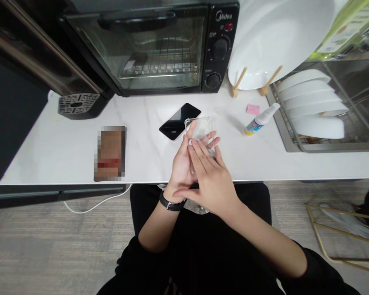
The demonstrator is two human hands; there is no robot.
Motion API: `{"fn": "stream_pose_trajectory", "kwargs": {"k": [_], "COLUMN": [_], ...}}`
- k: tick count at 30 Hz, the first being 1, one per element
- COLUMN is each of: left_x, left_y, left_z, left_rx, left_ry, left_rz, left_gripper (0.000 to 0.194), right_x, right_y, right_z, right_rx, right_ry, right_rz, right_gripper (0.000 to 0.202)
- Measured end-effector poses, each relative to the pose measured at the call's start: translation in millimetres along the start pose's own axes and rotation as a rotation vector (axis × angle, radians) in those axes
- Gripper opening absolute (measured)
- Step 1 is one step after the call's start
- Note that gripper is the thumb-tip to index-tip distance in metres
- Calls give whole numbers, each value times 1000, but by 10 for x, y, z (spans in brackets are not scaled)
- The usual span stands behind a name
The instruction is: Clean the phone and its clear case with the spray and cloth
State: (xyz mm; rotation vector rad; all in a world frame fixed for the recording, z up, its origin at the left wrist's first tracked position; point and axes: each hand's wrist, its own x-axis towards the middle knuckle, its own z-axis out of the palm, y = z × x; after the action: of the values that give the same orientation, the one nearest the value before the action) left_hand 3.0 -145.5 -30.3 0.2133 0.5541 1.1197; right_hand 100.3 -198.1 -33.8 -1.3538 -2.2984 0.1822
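Clothing [199, 254] in black is closest to us, then a watch [171, 205] on our left wrist. Gray floor [27, 246] all around, with a gold-colored frame [335, 227] down on the right.

Our left hand [182, 166] has its grip around a clear case [203, 125], fingers spread behind it, right over the front edge of the white surface [147, 159]. Our right hand [213, 176] lies across it, fingers straight and close together; can't tell if that grip has anything pinched under it.

Off to the left there's a brownish item [110, 151], pixelated, so no clue what it says. A dark phone [180, 121] lies just past the case, and over to the right we've got a white spray bottle [258, 121], colorful label too small to read, contents hidden. Pink note [252, 109] near it, also unreadable.

The metal dish rack [292, 141] on the right has white bowls [310, 96] in it. Big white plates [270, 45] stand behind wooden pegs [241, 80]. At the back, the black toaster oven [135, 53] says "Midea" and shows a wire shelf inside, with a dark machine [46, 53] and its slotted drip tray [76, 104] to its left.
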Motion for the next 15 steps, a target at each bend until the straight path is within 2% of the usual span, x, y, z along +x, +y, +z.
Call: {"fn": "stream_pose_trajectory", "kwargs": {"k": [3,7,10,15], "left_x": [-45,-62,-41,5], "left_y": [79,75,46,-16], "left_z": [-49,-23,-9,-34], "left_rx": [65,25,64,78], "left_ry": [-27,-29,-25,-50], "left_rz": [17,20,35,6], "left_gripper": [55,53,54,56], "right_x": [-249,-408,-335,9], "right_y": [-51,-112,-126,-103], "right_z": [-28,-68,-56,32], "right_rx": [-50,-129,-135,-99], "right_ry": [-13,9,16,54], "right_rz": [-26,107,177,277], "right_gripper": [105,99,100,106]}}
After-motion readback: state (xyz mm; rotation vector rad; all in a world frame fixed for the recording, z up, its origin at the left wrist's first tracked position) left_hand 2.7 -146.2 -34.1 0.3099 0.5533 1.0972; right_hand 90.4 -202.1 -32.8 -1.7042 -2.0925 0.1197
